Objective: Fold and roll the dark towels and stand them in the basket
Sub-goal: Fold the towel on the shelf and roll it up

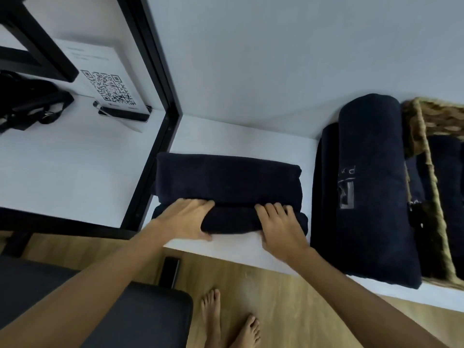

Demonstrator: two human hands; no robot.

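Both hands, left hand [187,217] and right hand [280,226], grip the towel's [226,182] near rolled edge; its long axis runs across them, unrolled part beyond.

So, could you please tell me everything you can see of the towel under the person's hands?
The towel is dark navy, soft terry-like cloth, folded into a long band lying flat on the white shelf. Its near edge is rolled up. The left hand and right hand grip that roll, fingers over the top.
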